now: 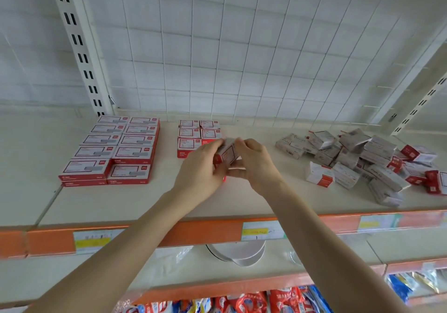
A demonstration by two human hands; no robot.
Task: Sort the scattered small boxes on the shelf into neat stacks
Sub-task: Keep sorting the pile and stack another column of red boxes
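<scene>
A small red-and-white cardboard box (226,154) sits tilted between a person's two bare hands, held just above the cream shelf board (135,206) and in front of a low cluster of matching small red-and-white boxes (198,135) laid out in neat rows. The left hand (205,170) has its grip closed on the box's left end, fingers curled over the top; the right hand (254,165) pinches the opposite end, and a second box may lie beneath the palms, though that is too hidden to confirm. Both arms reach up over the shelf's orange front rail (198,233), which carries paper price labels. The step in hand looks to be squaring up a picked box before adding it to the tidy group behind. The next move likely calls for levelling the box, turning its printed face to match its neighbours, and setting it flush against the front row without nudging the others. To the left stands a finished block of larger flat red-and-white boxes (113,150), stacked two high. Well apart to the right, a loose heap of scattered grey-and-red small boxes (362,160) lies jumbled at every angle, so much of the sorting appears still to be done. Behind everything runs a white wire-grid back panel (242,46).
</scene>
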